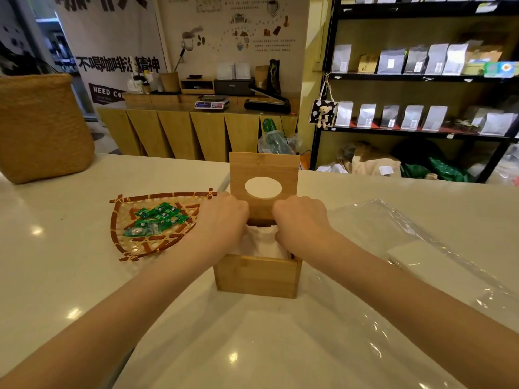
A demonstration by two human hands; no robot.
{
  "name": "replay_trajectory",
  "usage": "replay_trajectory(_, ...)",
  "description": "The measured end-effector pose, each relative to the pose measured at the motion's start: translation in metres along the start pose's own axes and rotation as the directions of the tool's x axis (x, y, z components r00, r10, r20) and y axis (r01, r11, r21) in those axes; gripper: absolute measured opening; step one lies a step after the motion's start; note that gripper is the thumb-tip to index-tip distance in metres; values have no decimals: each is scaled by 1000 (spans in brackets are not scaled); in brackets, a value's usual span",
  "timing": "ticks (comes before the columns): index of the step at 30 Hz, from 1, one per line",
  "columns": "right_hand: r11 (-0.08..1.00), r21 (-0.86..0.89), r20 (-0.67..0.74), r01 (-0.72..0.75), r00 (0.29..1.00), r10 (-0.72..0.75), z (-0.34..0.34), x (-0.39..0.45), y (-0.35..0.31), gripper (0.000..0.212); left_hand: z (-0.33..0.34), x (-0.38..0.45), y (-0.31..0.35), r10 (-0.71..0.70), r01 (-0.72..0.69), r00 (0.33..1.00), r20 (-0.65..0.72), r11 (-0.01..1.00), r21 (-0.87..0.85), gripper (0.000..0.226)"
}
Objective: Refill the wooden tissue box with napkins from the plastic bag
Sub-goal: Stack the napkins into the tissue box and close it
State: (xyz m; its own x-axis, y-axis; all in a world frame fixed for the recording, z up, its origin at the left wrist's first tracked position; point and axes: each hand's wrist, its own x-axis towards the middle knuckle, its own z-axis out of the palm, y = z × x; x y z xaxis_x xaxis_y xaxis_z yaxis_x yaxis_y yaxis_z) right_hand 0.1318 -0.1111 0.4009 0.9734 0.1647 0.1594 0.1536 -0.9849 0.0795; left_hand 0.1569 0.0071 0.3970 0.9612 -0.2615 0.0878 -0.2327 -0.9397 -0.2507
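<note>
The wooden tissue box [257, 275] stands open, lid [264, 169] upright at its far side. My left hand [222, 217] and right hand [300, 220] curl down onto the napkins [261, 242] inside; whether they grip, I cannot tell

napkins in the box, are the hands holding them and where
Both hands, left hand and right hand, press into the napkins; fingertips are hidden, so an actual grip cannot be told.

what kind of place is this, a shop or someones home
Most likely a coffee shop or coffee retailer, not a home. Black shelving holds rows of sealed foil pouches, a wall poster shows coffee drawings, and the back counter carries a weighing scale and a bag sealer.
</note>
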Motion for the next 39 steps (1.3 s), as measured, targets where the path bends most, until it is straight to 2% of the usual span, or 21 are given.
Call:
replay_trajectory(1, 1000, -2, -22, 9, 1000, -9, 0, -2, -2, 20, 0, -3, 2, -8, 9, 1000, -21, 1000, 22, 20)
replay_trajectory(3, 1000, -1, -80, 31, 996, -31, 0, -5, 0, 5, 2, -9, 4, -7, 11, 995, -98, 999, 42, 19)
replay_trajectory(5, 999, -7, -111, 53, 992, -54, -2, -6, 5, 15, 3, -14, 1, -19, 21, 985, -169, 1000, 6, 22)
replay_trajectory(7, 997, 14, -86, 79, 993, -78, -5, -5, 8, 15, 2, -15, -6, -57, 54, 984, -167, 998, -22, 27)
replay_trajectory(11, 994, 16, 87, 111, 990, -112, -3, -3, 7, 19, 3, -7, -16, -57, 67, 992, 113, 994, -82, 46)
replay_trajectory(13, 993, -6, 137, 116, 984, -114, -2, -3, 5, 17, 6, -1, -16, -47, 65, 980, 195, 994, -86, 52)
replay_trajectory(21, 988, -94, 381, 119, 922, -75, -4, 6, 3, 8, 14, 11, -8, -117, 98, 916, 383, 993, 69, 56)
replay_trajectory(28, 986, -129, 392, 109, 919, -50, 4, 11, -2, 5, 6, 10, 2, -159, 82, 877, 453, 979, 185, 59)
replay_trajectory(31, 996, -53, 399, 76, 916, -49, 3, 10, 2, 8, 6, 7, 1, -134, 73, 878, 460, 986, 149, 57)
replay_trajectory(35, 965, 262, 482, -11, 868, -121, -8, 6, 18, 40, 1, 4, -6, -49, 17, 882, 470, 997, 73, 48)
replay_trajectory(37, 921, 388, 405, 24, 893, -194, -20, 0, 34, 41, -14, -1, -8, -32, 10, 903, 428, 999, 53, 46)
replay_trajectory(39, 873, 485, 278, 48, 938, -206, -35, -13, 53, 34, -35, -11, -4, 4, -6, 959, 283, 1000, 7, 37)
